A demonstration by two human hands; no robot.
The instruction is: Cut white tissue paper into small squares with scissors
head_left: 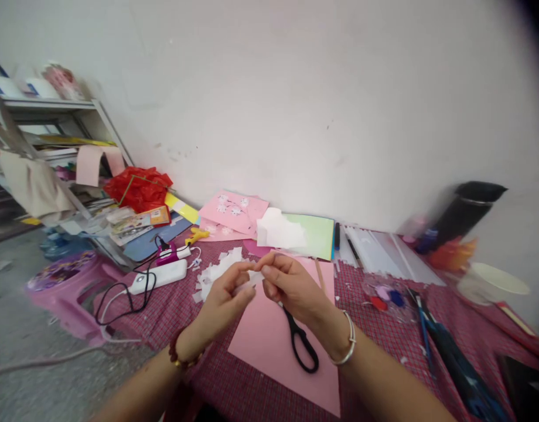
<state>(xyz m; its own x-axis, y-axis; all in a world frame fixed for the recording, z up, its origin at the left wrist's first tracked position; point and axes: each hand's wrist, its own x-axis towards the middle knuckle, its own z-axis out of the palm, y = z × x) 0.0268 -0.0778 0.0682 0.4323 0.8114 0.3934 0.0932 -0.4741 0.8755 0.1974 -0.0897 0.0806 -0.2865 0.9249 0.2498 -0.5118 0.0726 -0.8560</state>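
Both hands meet above a large pink sheet of paper (269,343) on the table. My left hand (228,296) is closed on a small piece of white paper (251,281), pinched between thumb and fingers. Fingertips of my right hand (291,287) are pressed together at the same piece's upper edge. Under my right hand lies a pair of scissors (311,369) with black handles; its blades are mostly hidden by the hand. Left of the hands, a heap of white paper scraps (221,266) rests on the checked tablecloth.
Pink cards with white flowers (232,211) and a green sheet (316,231) lie by the wall. On the left are a white power bank (164,275) with cables, a red plastic bag (140,187) and a pink stool (71,299). A pale bowl (493,281) stands at right.
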